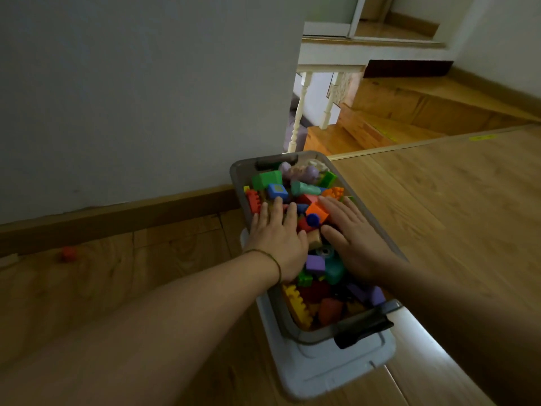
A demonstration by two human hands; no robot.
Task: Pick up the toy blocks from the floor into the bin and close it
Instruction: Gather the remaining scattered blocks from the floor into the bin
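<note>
1. Grey bin [237, 177], heaped with toy blocks [304, 189], sits on its white lid [322, 373].
2. Left hand [278, 244] and right hand [355, 244] press flat on the blocks, fingers [278, 205] straight, gripping nothing.
3. A red block [68, 254] lies on the floor [439, 215] at the bin's 9 o'clock.

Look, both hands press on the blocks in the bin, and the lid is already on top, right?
Not quite: the lid lies under the bin, not on top, as the head view shows. The left hand and right hand do press on the blocks.
</note>
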